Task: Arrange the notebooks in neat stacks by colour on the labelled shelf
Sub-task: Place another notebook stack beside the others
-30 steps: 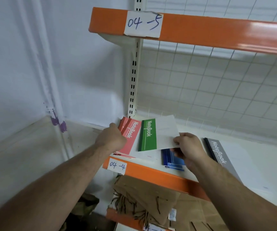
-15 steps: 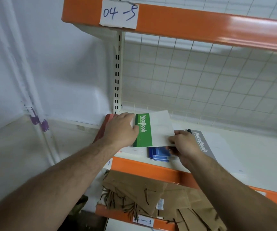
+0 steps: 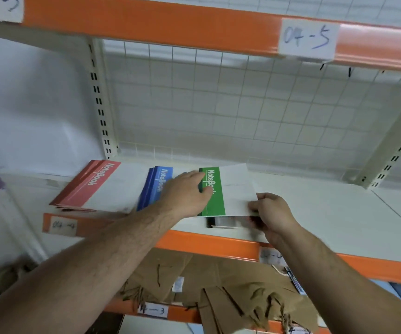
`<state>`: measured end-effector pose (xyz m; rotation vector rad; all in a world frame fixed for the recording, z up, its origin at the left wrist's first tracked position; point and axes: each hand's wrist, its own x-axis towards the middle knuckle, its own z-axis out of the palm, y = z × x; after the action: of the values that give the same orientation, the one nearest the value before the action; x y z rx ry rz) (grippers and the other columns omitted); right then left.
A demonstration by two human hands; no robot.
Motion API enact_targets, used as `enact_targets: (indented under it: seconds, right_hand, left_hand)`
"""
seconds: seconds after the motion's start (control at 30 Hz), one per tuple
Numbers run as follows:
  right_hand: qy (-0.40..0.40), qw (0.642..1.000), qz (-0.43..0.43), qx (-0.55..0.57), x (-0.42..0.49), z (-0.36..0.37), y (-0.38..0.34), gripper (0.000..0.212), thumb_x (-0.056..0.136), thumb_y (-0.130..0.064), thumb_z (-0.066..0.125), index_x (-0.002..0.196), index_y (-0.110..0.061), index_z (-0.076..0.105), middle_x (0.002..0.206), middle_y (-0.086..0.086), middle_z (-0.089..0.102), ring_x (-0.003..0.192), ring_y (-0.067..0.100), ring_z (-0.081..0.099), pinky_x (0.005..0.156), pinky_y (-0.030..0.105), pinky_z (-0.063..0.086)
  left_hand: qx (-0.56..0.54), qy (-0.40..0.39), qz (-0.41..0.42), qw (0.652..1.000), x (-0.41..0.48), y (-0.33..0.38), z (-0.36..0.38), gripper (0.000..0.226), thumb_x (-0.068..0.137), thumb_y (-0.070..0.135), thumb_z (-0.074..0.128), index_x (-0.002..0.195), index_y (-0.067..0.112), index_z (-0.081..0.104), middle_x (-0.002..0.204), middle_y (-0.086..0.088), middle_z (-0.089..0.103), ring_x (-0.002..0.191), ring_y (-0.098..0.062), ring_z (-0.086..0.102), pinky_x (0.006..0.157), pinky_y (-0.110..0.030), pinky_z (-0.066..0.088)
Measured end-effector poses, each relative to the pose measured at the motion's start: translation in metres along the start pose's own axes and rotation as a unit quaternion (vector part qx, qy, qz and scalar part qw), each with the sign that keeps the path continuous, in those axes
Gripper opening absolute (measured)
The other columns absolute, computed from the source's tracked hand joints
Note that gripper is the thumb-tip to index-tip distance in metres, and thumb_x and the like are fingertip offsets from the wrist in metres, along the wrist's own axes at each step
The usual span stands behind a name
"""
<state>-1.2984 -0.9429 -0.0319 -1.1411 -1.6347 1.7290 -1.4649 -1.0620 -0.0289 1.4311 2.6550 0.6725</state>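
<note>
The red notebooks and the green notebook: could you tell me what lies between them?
The blue notebooks, partly under the left hand, in the head view.

Both my arms stretched fwd: L hand (image 3: 187,191) palm-down, fingers fairly straight, prob. pressing; R hand (image 3: 271,213) curled, thumb & fingers pinching green notebook (image 3: 233,189) at its corner.
</note>
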Motion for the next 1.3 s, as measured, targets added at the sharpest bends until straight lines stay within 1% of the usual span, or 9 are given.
enact_targets:
  seconds: [0.07,0.17,0.33,0.43,0.53,0.6,0.77,1.0,1.3]
  right_hand:
    - [0.007,1.0,-0.001,-0.008,0.006,-0.031,0.003,0.018,0.088,0.011,0.048,0.094,-0.001,0.059,0.078,0.021,0.062,0.051,0.027,0.055,0.045,0.031,0.04]
    - [0.02,1.0,-0.002,-0.014,0.017,-0.071,0.007,0.018,0.086,0.011,0.048,0.091,-0.003,0.059,0.072,0.02,0.06,0.047,0.026,0.052,0.044,0.03,0.038]
    - [0.036,0.999,0.015,-0.026,0.032,-0.135,0.016,0.017,0.086,0.011,0.046,0.091,-0.001,0.056,0.071,0.021,0.057,0.047,0.025,0.048,0.044,0.031,0.038]
    - [0.054,0.992,0.025,-0.11,0.041,-0.159,0.023,0.013,0.08,0.005,0.045,0.082,-0.002,0.055,0.058,0.021,0.059,0.043,0.024,0.047,0.044,0.028,0.034]
    - [0.087,0.957,-0.032,-0.275,0.051,-0.176,0.028,0.009,0.074,-0.008,0.054,0.074,-0.002,0.06,0.065,0.013,0.067,0.058,0.03,0.061,0.05,0.03,0.046]
    - [0.088,0.926,-0.051,-0.365,0.054,-0.182,0.029,0.009,0.074,-0.015,0.06,0.08,-0.009,0.064,0.076,0.007,0.067,0.072,0.025,0.061,0.056,0.027,0.043]
    - [0.082,0.892,-0.064,-0.441,0.057,-0.178,0.033,0.02,0.077,-0.024,0.06,0.094,-0.013,0.057,0.091,0.003,0.063,0.084,0.027,0.059,0.067,0.03,0.042]
    - [0.087,0.888,-0.095,-0.441,0.058,-0.182,0.033,0.038,0.08,-0.029,0.066,0.109,-0.012,0.048,0.093,0.005,0.064,0.085,0.027,0.06,0.067,0.032,0.044]
    - [0.083,0.893,-0.065,-0.437,0.052,-0.181,0.029,0.031,0.08,-0.027,0.065,0.106,-0.014,0.054,0.095,0.004,0.065,0.089,0.026,0.06,0.07,0.03,0.044]
  left_hand:
    - [-0.001,-0.001,0.005,1.0,0.002,0.025,0.016,0.059,0.101,0.05,0.038,0.154,0.025,0.034,0.16,0.007,0.031,0.146,-0.013,0.029,0.12,-0.039,0.025]
    - [0.004,0.007,0.009,1.0,0.002,0.054,0.033,0.052,0.1,0.046,0.039,0.148,0.026,0.042,0.154,0.008,0.043,0.138,-0.014,0.041,0.112,-0.037,0.035]
    - [0.003,-0.004,-0.041,0.999,0.003,0.093,0.057,0.06,0.101,0.049,0.037,0.155,0.024,0.032,0.162,0.005,0.027,0.149,-0.013,0.023,0.121,-0.034,0.02]
    - [-0.005,-0.004,-0.057,0.998,0.0,0.11,0.064,0.059,0.102,0.049,0.038,0.156,0.026,0.031,0.163,0.005,0.024,0.15,-0.013,0.02,0.121,-0.031,0.015]
    - [0.002,-0.013,-0.066,0.998,-0.001,0.12,0.068,0.059,0.102,0.049,0.038,0.156,0.026,0.029,0.164,0.004,0.022,0.151,-0.014,0.018,0.121,-0.031,0.013]
    - [0.008,-0.016,-0.072,0.997,-0.001,0.123,0.069,0.059,0.102,0.049,0.037,0.157,0.026,0.029,0.164,0.005,0.022,0.151,-0.015,0.018,0.121,-0.032,0.013]
    - [0.019,-0.02,-0.084,0.996,-0.004,0.125,0.068,0.059,0.102,0.047,0.039,0.156,0.026,0.029,0.164,0.005,0.022,0.151,-0.014,0.018,0.12,-0.031,0.015]
    - [0.022,-0.015,-0.099,0.995,-0.006,0.122,0.067,0.06,0.101,0.049,0.04,0.156,0.026,0.03,0.164,0.006,0.023,0.15,-0.015,0.021,0.119,-0.032,0.019]
    - [0.023,-0.029,-0.048,0.998,-0.005,0.126,0.07,0.062,0.101,0.049,0.041,0.157,0.025,0.028,0.164,0.003,0.022,0.151,-0.015,0.016,0.123,-0.034,0.013]
